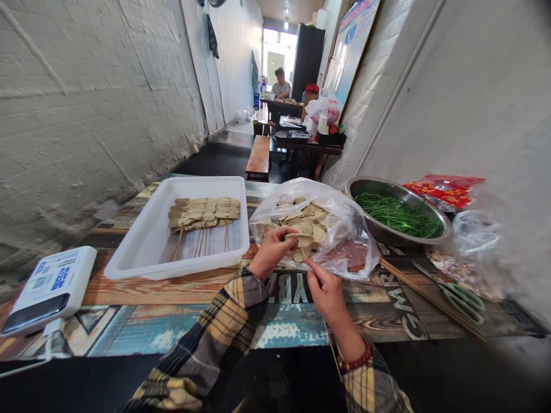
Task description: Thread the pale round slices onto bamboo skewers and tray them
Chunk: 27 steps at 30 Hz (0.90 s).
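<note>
My left hand [271, 253] pinches a thin beige slice [303, 241] by its edge, over the open plastic bag [353, 226] of loose slices [319, 218]. My right hand [328, 292] grips a thin wooden skewer [334, 357], whose upper end meets the slice; whether the tip has pierced it I cannot tell. Left of the bag, a white plastic tray [138, 244] holds several finished skewers of the same slices [204, 213], laid side by side with sticks toward me. What exactly the slices are does not show.
At right stand a steel bowl [446, 229] of green chives [394, 215], a bundle of bare skewers [424, 292], scissors [462, 303] and a red packet [447, 190]. A white payment device [49, 287] sits far left. Beyond are a bench [259, 155] and a seated person [281, 87].
</note>
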Tool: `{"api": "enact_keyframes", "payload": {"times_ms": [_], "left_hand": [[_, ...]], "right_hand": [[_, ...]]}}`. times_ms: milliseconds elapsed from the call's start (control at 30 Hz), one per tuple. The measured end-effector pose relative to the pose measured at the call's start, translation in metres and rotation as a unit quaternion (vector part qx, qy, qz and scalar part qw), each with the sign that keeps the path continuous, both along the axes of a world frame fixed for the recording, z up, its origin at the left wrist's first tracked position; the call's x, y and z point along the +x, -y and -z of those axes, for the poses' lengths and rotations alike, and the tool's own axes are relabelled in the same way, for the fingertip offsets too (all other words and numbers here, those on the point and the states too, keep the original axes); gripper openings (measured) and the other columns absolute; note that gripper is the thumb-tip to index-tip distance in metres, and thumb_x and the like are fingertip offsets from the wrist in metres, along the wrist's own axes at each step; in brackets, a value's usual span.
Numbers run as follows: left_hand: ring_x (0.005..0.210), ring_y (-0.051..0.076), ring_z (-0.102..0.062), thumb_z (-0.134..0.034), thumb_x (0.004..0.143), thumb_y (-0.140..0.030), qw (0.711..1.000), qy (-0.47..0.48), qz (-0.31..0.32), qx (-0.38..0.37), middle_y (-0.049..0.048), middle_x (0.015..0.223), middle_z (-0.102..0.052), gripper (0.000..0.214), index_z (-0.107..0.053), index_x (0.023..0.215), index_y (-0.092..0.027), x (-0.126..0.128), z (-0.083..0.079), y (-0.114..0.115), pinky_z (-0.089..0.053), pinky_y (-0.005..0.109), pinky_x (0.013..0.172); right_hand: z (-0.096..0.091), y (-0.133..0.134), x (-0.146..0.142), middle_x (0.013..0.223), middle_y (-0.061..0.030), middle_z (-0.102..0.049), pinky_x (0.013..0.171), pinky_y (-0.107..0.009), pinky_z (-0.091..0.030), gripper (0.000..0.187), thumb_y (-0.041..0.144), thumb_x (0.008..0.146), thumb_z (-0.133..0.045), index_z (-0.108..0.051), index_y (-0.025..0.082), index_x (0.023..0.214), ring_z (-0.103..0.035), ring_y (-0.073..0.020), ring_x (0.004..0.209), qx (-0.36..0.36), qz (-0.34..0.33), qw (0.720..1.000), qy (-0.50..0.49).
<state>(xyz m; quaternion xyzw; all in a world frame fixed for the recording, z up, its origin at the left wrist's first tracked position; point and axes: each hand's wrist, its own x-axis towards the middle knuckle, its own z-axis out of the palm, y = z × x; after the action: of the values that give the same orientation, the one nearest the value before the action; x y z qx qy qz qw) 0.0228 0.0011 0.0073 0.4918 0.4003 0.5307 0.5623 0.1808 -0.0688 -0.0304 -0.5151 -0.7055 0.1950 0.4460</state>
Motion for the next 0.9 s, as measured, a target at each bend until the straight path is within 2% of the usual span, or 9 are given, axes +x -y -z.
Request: {"api": "enact_keyframes", "payload": {"times_ms": [333,667,900], "left_hand": [[0.067,0.011,-0.055,-0.070,0.066,-0.024,1.000,-0.022,0.001,0.016,0.0011,0.076,-0.064,0.024,-0.066,0.086,-0.012,0.0002,0.0028,-0.0016,-0.043,0.022,0.063],[0.066,0.011,-0.053,-0.069,0.065,-0.023,0.999,-0.040,-0.001,0.027,0.0005,0.074,-0.063,0.022,-0.067,0.085,-0.012,0.0009,-0.0029,0.0011,-0.039,0.022,0.062],[0.063,0.011,-0.054,-0.069,0.065,-0.023,0.999,-0.038,0.004,0.017,-0.0003,0.072,-0.063,0.022,-0.066,0.084,-0.013,0.0029,-0.0003,0.0014,-0.040,0.022,0.060]], "right_hand": [[0.0021,-0.0009,-0.0008,0.108,-0.0116,-0.073,0.084,-0.034,-0.057,0.039,0.021,0.087,-0.044,-0.071,0.013,0.114,-0.070,-0.0256,0.099,-0.006,0.005,1.000,0.010],[0.0023,-0.0012,-0.0040,0.108,-0.0110,-0.074,0.083,-0.037,-0.057,0.037,0.020,0.087,-0.046,-0.071,0.015,0.114,-0.071,-0.0263,0.096,-0.005,0.012,1.000,0.001],[0.0022,-0.0040,-0.0065,0.108,-0.0118,-0.073,0.083,-0.036,-0.056,0.037,0.022,0.089,-0.045,-0.070,0.014,0.115,-0.071,-0.0259,0.098,-0.001,0.018,1.000,-0.010]]}}
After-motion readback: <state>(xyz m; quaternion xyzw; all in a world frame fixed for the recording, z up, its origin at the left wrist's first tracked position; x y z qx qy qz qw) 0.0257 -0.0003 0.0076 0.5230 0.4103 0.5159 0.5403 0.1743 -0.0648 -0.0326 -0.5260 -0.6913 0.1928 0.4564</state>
